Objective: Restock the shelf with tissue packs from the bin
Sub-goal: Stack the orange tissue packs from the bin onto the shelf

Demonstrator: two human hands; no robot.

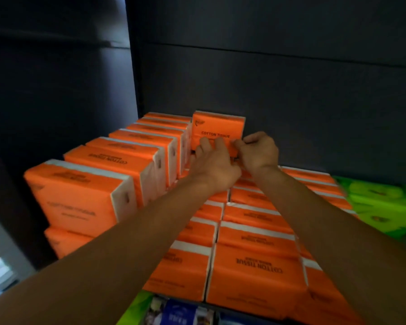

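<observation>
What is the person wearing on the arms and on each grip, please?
Nothing that shows: the left arm and right arm are bare, with no sleeve in view. The left grip and right grip wear no gloves, and neither wrist carries a watch or band. Rings cannot be told.

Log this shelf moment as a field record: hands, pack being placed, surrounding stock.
upright pack: orange, COTTON TISSUE label facing out, near back wall
left hand: grips its lower front
right hand: pinches its lower right corner
left row: orange packs, stacked higher
lower layer: orange packs lying flat
far right: green packs
</observation>
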